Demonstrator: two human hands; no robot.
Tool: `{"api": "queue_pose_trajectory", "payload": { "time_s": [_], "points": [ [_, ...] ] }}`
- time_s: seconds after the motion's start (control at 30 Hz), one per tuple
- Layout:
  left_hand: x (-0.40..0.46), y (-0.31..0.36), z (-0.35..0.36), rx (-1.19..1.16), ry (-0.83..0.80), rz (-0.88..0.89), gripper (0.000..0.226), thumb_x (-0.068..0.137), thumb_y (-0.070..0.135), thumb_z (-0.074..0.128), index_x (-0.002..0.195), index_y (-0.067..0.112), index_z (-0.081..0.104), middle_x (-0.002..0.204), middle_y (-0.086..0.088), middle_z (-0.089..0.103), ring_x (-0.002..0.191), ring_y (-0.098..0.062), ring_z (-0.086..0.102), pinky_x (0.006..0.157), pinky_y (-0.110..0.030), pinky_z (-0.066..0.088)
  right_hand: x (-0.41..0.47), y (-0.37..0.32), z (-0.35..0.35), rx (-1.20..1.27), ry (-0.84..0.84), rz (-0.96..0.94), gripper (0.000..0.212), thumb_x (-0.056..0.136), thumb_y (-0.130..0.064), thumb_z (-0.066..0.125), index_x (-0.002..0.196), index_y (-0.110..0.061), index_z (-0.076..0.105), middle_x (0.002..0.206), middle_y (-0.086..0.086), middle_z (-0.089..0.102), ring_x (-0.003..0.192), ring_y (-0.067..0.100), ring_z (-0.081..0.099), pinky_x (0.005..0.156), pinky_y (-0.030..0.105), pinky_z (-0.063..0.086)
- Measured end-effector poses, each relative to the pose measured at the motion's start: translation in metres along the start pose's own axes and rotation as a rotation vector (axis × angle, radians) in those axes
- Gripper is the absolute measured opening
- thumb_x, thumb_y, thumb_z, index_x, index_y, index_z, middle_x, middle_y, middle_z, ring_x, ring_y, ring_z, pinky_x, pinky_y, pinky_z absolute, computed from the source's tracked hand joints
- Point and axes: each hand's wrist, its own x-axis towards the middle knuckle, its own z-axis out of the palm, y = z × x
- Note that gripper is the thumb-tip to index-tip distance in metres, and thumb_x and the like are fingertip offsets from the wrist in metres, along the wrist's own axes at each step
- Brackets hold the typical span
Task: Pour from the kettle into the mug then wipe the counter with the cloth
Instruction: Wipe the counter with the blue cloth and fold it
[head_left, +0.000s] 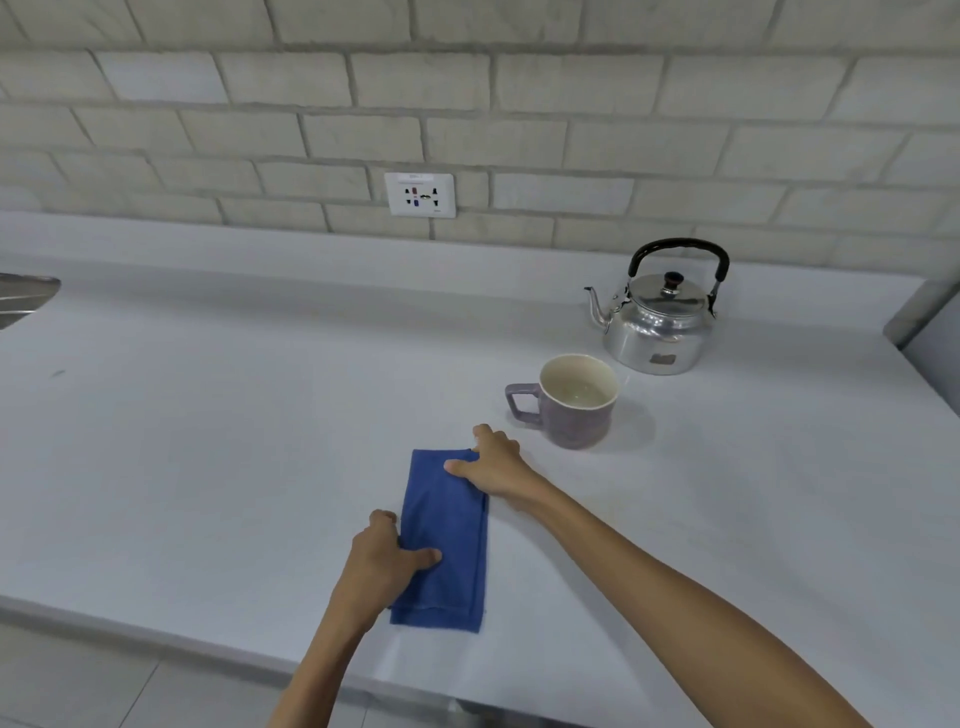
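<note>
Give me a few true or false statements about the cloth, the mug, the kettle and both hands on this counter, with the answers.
1. Both hands rest on the blue cloth. True: left hand at its near left edge, right hand at its far right corner.
2. The kettle is being tipped over the mug. False: it stands upright on the counter, untouched.
3. The mug's handle points left. True.
4. The cloth is crumpled in a ball. False: it lies folded flat.
5. The kettle's lid is off. False: it is on.
</note>
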Motion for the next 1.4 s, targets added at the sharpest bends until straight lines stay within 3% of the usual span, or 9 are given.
{"api": "queue_pose_trajectory", "payload": {
  "time_s": [0.1,0.17,0.27,0.5,0.8,1.0,1.13,1.3,1.4],
  "points": [
    [0.002,0.0,-0.004,0.033,-0.042,0.014,0.035,0.082,0.022,0.07,0.103,0.0,0.054,0.104,-0.012,0.063,0.083,-0.022,0.058,0.056,-0.023,0.044,0.005,0.0,0.002,0.013,0.05,-0.006,0.017,0.092,-0.022,0.056,0.093,-0.005,0.055,0.102,0.013,0.053,0.105,0.03,0.045,0.083,0.033,0.038],
    [0.001,0.001,-0.004,0.064,-0.058,0.059,0.03,0.084,0.022,0.067,0.099,-0.003,0.06,0.099,-0.015,0.068,0.078,-0.021,0.06,0.057,-0.023,0.045,0.006,0.004,0.001,0.028,0.096,-0.039,0.026,0.092,-0.018,0.056,0.069,-0.004,0.054,0.089,0.012,0.057,0.096,0.029,0.048,0.081,0.032,0.041],
    [-0.005,0.002,-0.003,0.019,-0.075,0.129,0.019,0.086,0.021,0.065,0.099,0.011,0.058,0.098,-0.004,0.066,0.079,-0.013,0.061,0.06,-0.022,0.048,0.0,0.011,-0.002,0.144,0.12,-0.09,0.016,0.092,-0.019,0.058,0.094,-0.004,0.061,0.111,0.013,0.062,0.106,0.027,0.052,0.089,0.033,0.046],
    [-0.025,0.02,0.006,-0.336,-0.409,0.19,0.043,0.079,0.012,0.073,0.117,0.022,0.054,0.099,-0.007,0.075,0.089,-0.022,0.072,0.08,-0.038,0.058,-0.027,0.04,-0.029,0.551,0.241,-0.175,0.004,0.094,-0.012,0.057,0.092,-0.016,0.058,0.093,0.008,0.062,0.086,0.019,0.058,0.074,0.029,0.047],
    [-0.028,0.035,0.061,-0.352,-0.545,0.102,0.051,0.077,0.006,0.073,0.121,0.014,0.049,0.103,-0.016,0.073,0.093,-0.028,0.07,0.075,-0.032,0.058,-0.042,0.091,-0.064,0.349,0.44,-0.134,0.007,0.088,-0.011,0.064,0.092,-0.014,0.07,0.093,-0.002,0.07,0.089,0.014,0.063,0.074,0.013,0.046],
    [-0.024,0.028,0.072,-0.012,-0.216,0.219,0.031,0.081,0.032,0.07,0.101,0.016,0.053,0.076,-0.007,0.07,0.06,-0.02,0.068,0.06,-0.035,0.059,-0.041,0.098,-0.042,0.052,0.587,-0.091,0.017,0.09,-0.01,0.06,0.107,-0.01,0.062,0.106,0.006,0.062,0.103,0.022,0.051,0.09,0.029,0.044],
    [-0.009,0.028,0.069,0.387,0.291,0.508,0.026,0.095,0.036,0.046,0.111,0.017,0.052,0.102,-0.005,0.066,0.088,-0.024,0.062,0.067,-0.032,0.047,-0.054,0.081,0.0,-0.295,0.756,-0.131,0.021,0.091,-0.015,0.054,0.112,-0.011,0.054,0.114,0.009,0.052,0.104,0.027,0.048,0.085,0.038,0.046],
    [0.025,0.026,0.073,0.458,0.337,0.734,0.029,0.094,0.015,0.05,0.123,0.009,0.054,0.132,-0.01,0.054,0.12,-0.027,0.048,0.091,-0.037,0.043,-0.059,0.076,0.045,-0.524,0.5,-0.113,0.052,0.101,-0.026,0.033,0.149,-0.008,0.023,0.158,0.013,0.024,0.146,0.031,0.017,0.118,0.041,0.012],
    [0.037,0.021,0.079,0.431,0.315,0.731,0.035,0.096,0.012,0.046,0.13,0.006,0.05,0.142,-0.014,0.046,0.132,-0.028,0.041,0.106,-0.04,0.035,-0.071,0.076,0.042,-0.619,0.527,-0.107,0.051,0.096,-0.031,0.046,0.142,-0.009,0.042,0.148,0.009,0.044,0.139,0.024,0.038,0.113,0.041,0.03]
  ]
}}
